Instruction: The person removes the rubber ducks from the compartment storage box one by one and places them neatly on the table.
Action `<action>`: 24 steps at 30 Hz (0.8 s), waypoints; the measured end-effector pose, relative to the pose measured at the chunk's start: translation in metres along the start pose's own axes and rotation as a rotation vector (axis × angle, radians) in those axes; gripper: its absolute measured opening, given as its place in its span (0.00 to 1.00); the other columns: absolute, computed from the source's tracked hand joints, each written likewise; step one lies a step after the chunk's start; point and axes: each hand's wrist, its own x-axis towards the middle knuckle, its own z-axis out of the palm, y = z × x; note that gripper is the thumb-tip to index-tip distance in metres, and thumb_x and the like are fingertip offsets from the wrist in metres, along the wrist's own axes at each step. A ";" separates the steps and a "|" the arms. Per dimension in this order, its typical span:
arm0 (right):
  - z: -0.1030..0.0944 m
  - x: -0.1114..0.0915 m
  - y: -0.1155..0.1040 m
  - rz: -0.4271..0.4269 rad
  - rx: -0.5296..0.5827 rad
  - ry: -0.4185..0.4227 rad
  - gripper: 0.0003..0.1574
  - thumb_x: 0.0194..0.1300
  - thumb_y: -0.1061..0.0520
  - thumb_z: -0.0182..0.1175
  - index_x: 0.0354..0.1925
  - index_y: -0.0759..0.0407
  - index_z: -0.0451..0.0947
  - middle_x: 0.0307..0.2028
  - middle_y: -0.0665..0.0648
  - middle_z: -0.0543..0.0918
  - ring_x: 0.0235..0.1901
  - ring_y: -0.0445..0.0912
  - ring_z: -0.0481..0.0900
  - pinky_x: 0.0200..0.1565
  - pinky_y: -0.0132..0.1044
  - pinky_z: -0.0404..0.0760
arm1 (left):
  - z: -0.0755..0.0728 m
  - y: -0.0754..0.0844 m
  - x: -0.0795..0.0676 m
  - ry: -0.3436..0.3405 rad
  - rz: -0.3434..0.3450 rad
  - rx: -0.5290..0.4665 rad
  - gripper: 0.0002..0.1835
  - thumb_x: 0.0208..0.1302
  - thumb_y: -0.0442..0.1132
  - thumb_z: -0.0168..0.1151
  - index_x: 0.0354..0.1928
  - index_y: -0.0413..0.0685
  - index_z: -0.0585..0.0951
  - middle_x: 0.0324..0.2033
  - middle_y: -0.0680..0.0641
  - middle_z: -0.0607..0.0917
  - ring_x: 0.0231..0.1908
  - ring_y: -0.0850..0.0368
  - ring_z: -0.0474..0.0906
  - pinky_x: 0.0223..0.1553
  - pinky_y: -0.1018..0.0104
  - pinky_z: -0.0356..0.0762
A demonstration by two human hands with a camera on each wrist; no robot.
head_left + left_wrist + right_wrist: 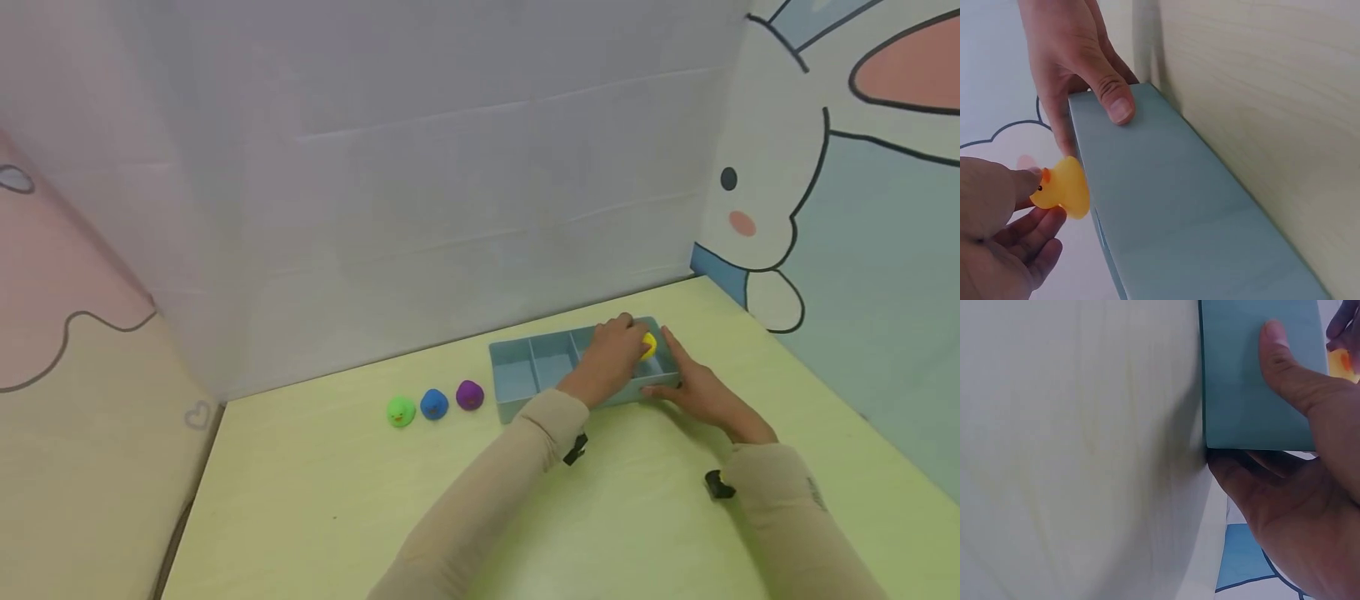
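Observation:
Between thumb and fingers, my left hand [611,357] pinches a small yellow rubber duck [1071,192] at its head. The duck is at the right end of a blue-grey divided box [516,377], just over the rim. My right hand [707,393] grips that end of the box, its thumb [1282,365] on the long front wall and the other fingers round the short end wall. To the left of the box, green [401,412], blue [433,404] and purple [470,395] rubber ducks sit in a row on the table.
The pale yellow table [315,500] meets a white cloth wall [450,208] close behind the box. A printed rabbit panel [780,183] stands at the right, with a pink and cream panel [75,350] at the left.

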 end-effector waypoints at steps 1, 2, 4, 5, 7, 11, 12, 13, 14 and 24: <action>0.001 0.001 0.000 0.001 0.000 -0.002 0.72 0.68 0.45 0.67 0.81 0.57 0.23 0.75 0.84 0.48 0.72 0.80 0.55 0.67 0.74 0.62 | -0.001 -0.002 -0.004 0.019 -0.002 -0.030 0.14 0.78 0.46 0.53 0.58 0.52 0.80 0.50 0.52 0.82 0.48 0.60 0.79 0.53 0.67 0.78; 0.001 0.001 0.000 0.002 -0.005 -0.003 0.72 0.68 0.44 0.67 0.81 0.57 0.23 0.75 0.84 0.48 0.72 0.81 0.55 0.67 0.74 0.62 | -0.001 -0.005 -0.008 0.036 -0.005 -0.070 0.15 0.78 0.46 0.54 0.59 0.51 0.80 0.51 0.52 0.82 0.48 0.60 0.79 0.54 0.67 0.78; 0.002 0.002 0.001 0.015 -0.009 -0.008 0.73 0.67 0.43 0.67 0.81 0.56 0.22 0.75 0.84 0.48 0.72 0.81 0.54 0.67 0.74 0.62 | -0.001 -0.009 -0.016 0.070 -0.011 -0.133 0.16 0.78 0.44 0.54 0.62 0.50 0.79 0.52 0.51 0.82 0.50 0.59 0.79 0.58 0.67 0.77; 0.003 0.003 0.001 0.021 -0.013 -0.009 0.73 0.67 0.42 0.67 0.81 0.56 0.22 0.75 0.84 0.48 0.72 0.81 0.54 0.67 0.74 0.62 | -0.001 -0.012 -0.019 0.086 -0.013 -0.169 0.16 0.78 0.44 0.54 0.62 0.50 0.79 0.52 0.51 0.82 0.50 0.59 0.79 0.59 0.67 0.77; 0.004 0.003 0.002 0.036 -0.021 -0.012 0.74 0.67 0.41 0.67 0.81 0.55 0.21 0.75 0.85 0.48 0.71 0.81 0.55 0.67 0.74 0.62 | -0.002 -0.016 -0.027 0.115 -0.016 -0.226 0.16 0.78 0.43 0.54 0.62 0.49 0.79 0.52 0.50 0.81 0.50 0.58 0.78 0.59 0.67 0.76; 0.005 0.004 0.002 0.054 -0.029 -0.014 0.73 0.68 0.40 0.67 0.81 0.56 0.21 0.74 0.87 0.50 0.70 0.81 0.57 0.65 0.74 0.64 | -0.006 -0.024 -0.040 0.137 -0.016 -0.310 0.16 0.78 0.41 0.54 0.62 0.47 0.79 0.52 0.49 0.80 0.49 0.58 0.77 0.56 0.71 0.77; 0.005 0.005 0.002 0.054 -0.029 -0.015 0.73 0.68 0.41 0.66 0.81 0.57 0.22 0.73 0.87 0.50 0.70 0.81 0.57 0.65 0.74 0.64 | -0.006 -0.026 -0.044 0.140 -0.021 -0.333 0.16 0.78 0.41 0.54 0.62 0.46 0.79 0.51 0.48 0.80 0.49 0.57 0.77 0.54 0.72 0.77; 0.005 0.005 0.002 0.054 -0.030 -0.017 0.73 0.68 0.41 0.66 0.81 0.57 0.22 0.73 0.87 0.50 0.70 0.81 0.57 0.65 0.74 0.64 | -0.007 -0.028 -0.046 0.140 -0.027 -0.355 0.17 0.78 0.40 0.54 0.63 0.45 0.78 0.52 0.48 0.80 0.49 0.58 0.76 0.53 0.74 0.77; 0.005 0.005 0.003 0.054 -0.032 -0.017 0.73 0.68 0.41 0.66 0.81 0.58 0.22 0.73 0.87 0.50 0.70 0.81 0.57 0.65 0.74 0.64 | -0.008 -0.029 -0.049 0.139 -0.036 -0.373 0.17 0.78 0.40 0.53 0.63 0.45 0.78 0.52 0.48 0.79 0.49 0.58 0.76 0.52 0.75 0.77; 0.005 0.007 0.005 0.053 -0.043 -0.011 0.74 0.67 0.43 0.68 0.81 0.55 0.21 0.74 0.87 0.49 0.70 0.83 0.54 0.66 0.76 0.60 | -0.011 -0.048 -0.070 0.156 -0.090 -0.470 0.18 0.79 0.38 0.52 0.65 0.44 0.77 0.53 0.45 0.79 0.49 0.54 0.76 0.53 0.72 0.79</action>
